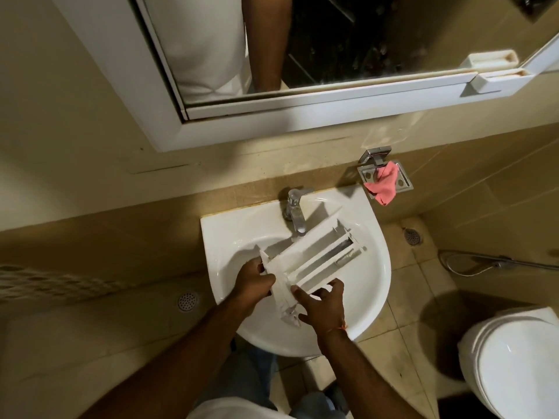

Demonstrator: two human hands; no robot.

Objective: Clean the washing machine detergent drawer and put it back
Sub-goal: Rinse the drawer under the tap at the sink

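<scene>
I have the detergent drawer point(314, 261) lying across the sink point(375, 267) below the tap point(295, 214), my left hand point(254, 285) and right hand point(322, 306) clamped on its near end; I judge it light, rigid, thin-walled, probably slippery.

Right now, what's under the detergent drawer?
The white sink basin lies under the detergent drawer, which both hands hold by its near end: left hand, right hand. The faucet spout is above its far side. The drawer hides the drain.
</scene>
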